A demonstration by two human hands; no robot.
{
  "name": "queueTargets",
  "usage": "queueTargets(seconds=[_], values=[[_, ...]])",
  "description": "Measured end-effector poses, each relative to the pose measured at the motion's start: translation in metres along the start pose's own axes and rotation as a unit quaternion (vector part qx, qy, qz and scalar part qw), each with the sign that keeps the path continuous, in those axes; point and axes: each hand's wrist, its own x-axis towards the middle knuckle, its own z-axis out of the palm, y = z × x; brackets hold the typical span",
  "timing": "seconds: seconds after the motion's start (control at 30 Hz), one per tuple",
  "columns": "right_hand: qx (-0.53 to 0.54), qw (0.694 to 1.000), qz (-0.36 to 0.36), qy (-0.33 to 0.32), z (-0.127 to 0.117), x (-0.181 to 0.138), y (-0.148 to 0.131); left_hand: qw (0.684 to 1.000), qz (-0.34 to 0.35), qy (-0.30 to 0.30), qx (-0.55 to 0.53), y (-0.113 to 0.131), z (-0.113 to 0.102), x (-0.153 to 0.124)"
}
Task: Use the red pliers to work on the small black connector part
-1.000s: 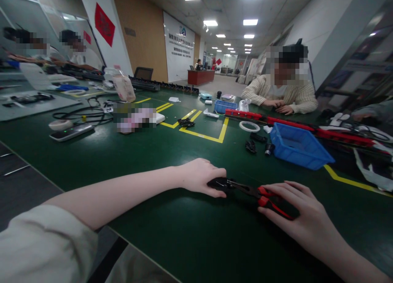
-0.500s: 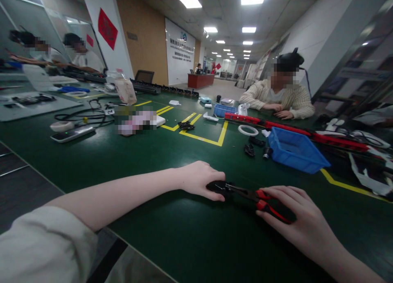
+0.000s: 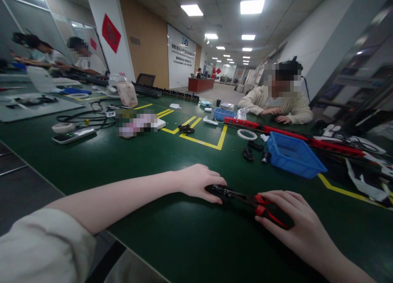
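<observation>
My left hand (image 3: 202,181) pinches a small black part (image 3: 217,190) between thumb and fingers, just above the green table (image 3: 172,238). My right hand (image 3: 294,217) is closed around the red handles of a pair of pliers (image 3: 260,205). The dark jaws of the pliers point left and meet the right end of the black part. Whether the jaws grip it or only touch it I cannot tell. Several similar black pieces (image 3: 248,154) lie farther off, by a blue bin (image 3: 294,156).
A white ring (image 3: 247,134) and a long red strip (image 3: 288,135) lie beyond the bin. Across the table sits a person (image 3: 276,98). Toward the left are a phone-like device (image 3: 73,135), black cables (image 3: 89,116) and a bottle (image 3: 126,92). Yellow tape (image 3: 201,142) marks the tabletop.
The black part has turned in my left fingers and shows a more detailed side. The pliers have shifted slightly left and down with my right hand. The view has tilted a little.
</observation>
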Motion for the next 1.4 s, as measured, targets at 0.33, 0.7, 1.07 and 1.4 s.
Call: queueTargets(seconds=[0.33,0.7,1.07,1.4], values=[[-0.041,0.998,-0.042,0.010,-0.003,0.004,-0.005,0.999,-0.009,0.003,0.044,0.001,-0.008,-0.002],[-0.017,1.000,-0.011,-0.016,0.002,0.001,-0.007,1.000,-0.020,0.006,-0.010,-0.002,-0.012,-0.007],[0.000,0.999,0.008,-0.039,0.001,0.000,-0.010,0.994,-0.016,0.006,-0.103,0.014,0.003,0.002],[0.011,0.999,0.010,-0.030,0.001,0.004,-0.008,0.995,-0.007,-0.001,-0.102,0.012,0.003,0.004]])
